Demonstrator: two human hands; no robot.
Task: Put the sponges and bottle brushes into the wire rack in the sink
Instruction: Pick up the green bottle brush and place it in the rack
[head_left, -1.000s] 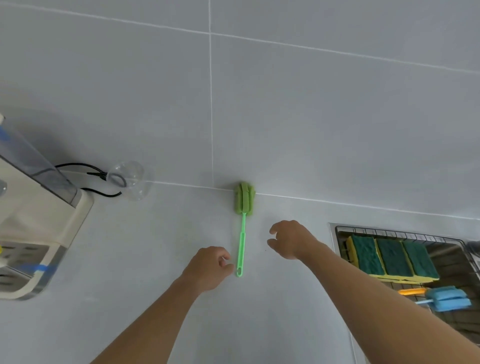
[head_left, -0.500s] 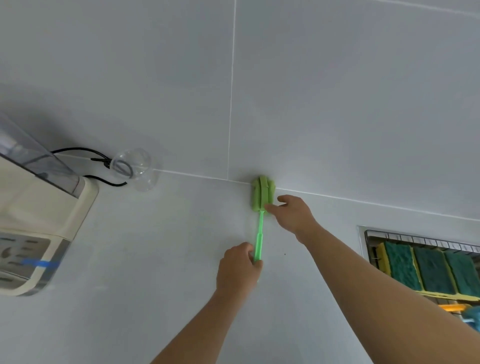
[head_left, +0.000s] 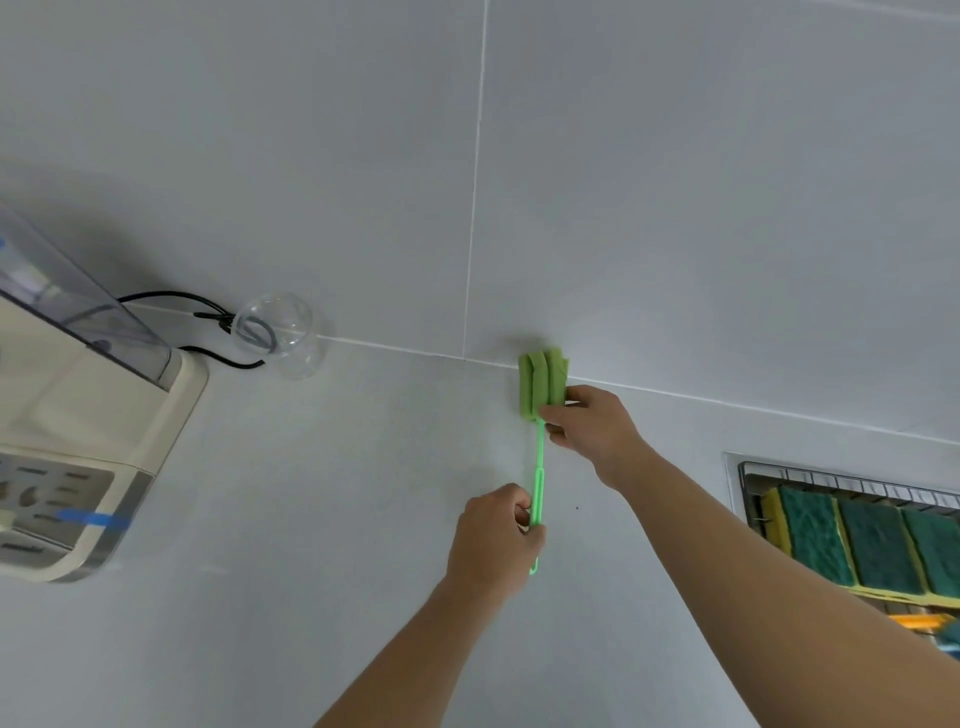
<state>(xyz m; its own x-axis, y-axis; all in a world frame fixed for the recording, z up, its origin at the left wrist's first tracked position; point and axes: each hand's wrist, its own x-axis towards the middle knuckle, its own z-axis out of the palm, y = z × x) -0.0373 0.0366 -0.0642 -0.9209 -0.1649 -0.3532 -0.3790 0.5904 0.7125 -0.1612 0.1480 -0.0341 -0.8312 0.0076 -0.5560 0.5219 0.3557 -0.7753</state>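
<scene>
On the grey counter (head_left: 363, 597), close against the wall (head_left: 675, 182), the green brush (head_left: 538, 467) is seen lying with its foam head (head_left: 540, 384) at the joint where counter meets wall and its thin handle pointing back toward the person. The handle is pinched near its lower end by the left hand (head_left: 493, 540), whose fingers are curled round it, while the base of the foam head is gripped by the curled fingers of the right hand (head_left: 592, 428). Whether the brush is already lifted clear of the counter cannot be told. To the right, the rack (head_left: 831, 475) is seen set in the sink, and three sponges (head_left: 872, 545) with dark green scouring faces and yellow backing are already stood side by side in it; below them an orange piece and a blue one are partly seen at the frame edge, too cut off to be named with certainty. The task is therefore judged well advanced: the sponges in view are racked, and this green brush is judged to be the item left to be carried across and put in. Farther left, a clear glass (head_left: 275, 332) is stood by the wall with a black cable (head_left: 171, 299) running behind it, and a cream appliance (head_left: 78, 441) with a strip of blue tape is seen at the edge. No brand, label or readable writing is made out; the marks on the appliance panel are too blurred.
</scene>
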